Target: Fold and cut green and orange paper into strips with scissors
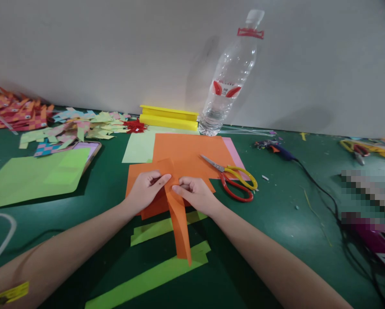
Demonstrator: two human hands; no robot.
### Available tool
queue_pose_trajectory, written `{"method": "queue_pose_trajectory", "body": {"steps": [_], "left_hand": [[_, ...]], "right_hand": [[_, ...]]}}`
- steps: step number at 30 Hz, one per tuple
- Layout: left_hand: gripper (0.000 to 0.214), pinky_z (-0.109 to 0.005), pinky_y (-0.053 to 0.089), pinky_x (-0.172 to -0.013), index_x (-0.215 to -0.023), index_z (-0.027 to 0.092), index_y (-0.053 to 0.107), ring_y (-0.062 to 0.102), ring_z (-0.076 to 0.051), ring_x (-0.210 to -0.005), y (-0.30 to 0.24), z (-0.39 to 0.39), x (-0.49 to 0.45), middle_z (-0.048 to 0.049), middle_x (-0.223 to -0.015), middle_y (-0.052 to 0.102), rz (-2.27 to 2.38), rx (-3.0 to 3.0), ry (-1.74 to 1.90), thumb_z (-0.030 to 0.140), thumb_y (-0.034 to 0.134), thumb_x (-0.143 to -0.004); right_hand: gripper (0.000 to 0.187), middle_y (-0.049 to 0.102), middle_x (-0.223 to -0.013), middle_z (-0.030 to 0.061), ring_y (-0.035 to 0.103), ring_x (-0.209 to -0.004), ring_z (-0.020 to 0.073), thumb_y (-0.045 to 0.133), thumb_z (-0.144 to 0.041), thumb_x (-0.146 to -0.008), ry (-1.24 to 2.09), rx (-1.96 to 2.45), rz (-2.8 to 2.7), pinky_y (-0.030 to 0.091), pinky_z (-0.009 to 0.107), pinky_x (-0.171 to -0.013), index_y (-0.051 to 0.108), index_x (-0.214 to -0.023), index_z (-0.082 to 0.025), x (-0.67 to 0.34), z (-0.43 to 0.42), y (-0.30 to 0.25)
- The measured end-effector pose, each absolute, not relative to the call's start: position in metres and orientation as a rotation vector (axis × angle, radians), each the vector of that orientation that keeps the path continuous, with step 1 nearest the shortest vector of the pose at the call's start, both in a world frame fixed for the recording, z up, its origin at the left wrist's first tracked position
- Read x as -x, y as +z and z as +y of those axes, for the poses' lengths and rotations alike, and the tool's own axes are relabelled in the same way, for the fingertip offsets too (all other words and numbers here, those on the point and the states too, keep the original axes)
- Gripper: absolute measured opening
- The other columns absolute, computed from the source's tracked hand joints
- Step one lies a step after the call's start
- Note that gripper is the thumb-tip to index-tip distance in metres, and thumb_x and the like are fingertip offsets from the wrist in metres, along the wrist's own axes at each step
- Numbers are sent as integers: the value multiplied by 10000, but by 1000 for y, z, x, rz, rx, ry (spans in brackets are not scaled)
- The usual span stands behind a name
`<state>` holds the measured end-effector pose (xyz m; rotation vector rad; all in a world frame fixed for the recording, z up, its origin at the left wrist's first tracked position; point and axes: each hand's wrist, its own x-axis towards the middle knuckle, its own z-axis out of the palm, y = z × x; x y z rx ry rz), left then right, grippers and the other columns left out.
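Observation:
Between my two hands is an orange paper strip (178, 223), folded along its length, its near end hanging over green paper strips (147, 278). My left hand (149, 187) pinches the strip's left side with thumb and fingers. On its right side, my right hand (195, 192) grips it with the thumb on top. Orange paper sheets (186, 148) lie beneath and beyond my hands. Just right of them, scissors (234, 176) with one yellow and one red handle rest partly on the orange paper, blades pointing up-left.
A clear plastic bottle (226, 81) stands by the wall beside folded yellow paper (168, 118). Green paper (38, 174) partly covers a phone (94, 152) at left, near woven paper pieces (21, 111). At right are a glue gun (281, 151) with its cord and pliers (356, 150).

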<state>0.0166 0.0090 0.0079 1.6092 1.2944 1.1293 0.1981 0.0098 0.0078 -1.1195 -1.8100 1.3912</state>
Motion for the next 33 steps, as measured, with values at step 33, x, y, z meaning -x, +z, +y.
{"method": "queue_pose_trajectory", "body": {"steps": [33], "left_hand": [[197, -312, 508, -706, -749, 190, 735, 658, -235, -753, 13, 13, -15, -68, -779, 721, 975, -1348, 944, 372, 760, -679]], "right_hand": [[278, 501, -581, -51, 371, -503, 75, 662, -441, -746, 1510, 1127, -1695, 300, 233, -494, 554, -715, -187, -197, 10, 6]]}}
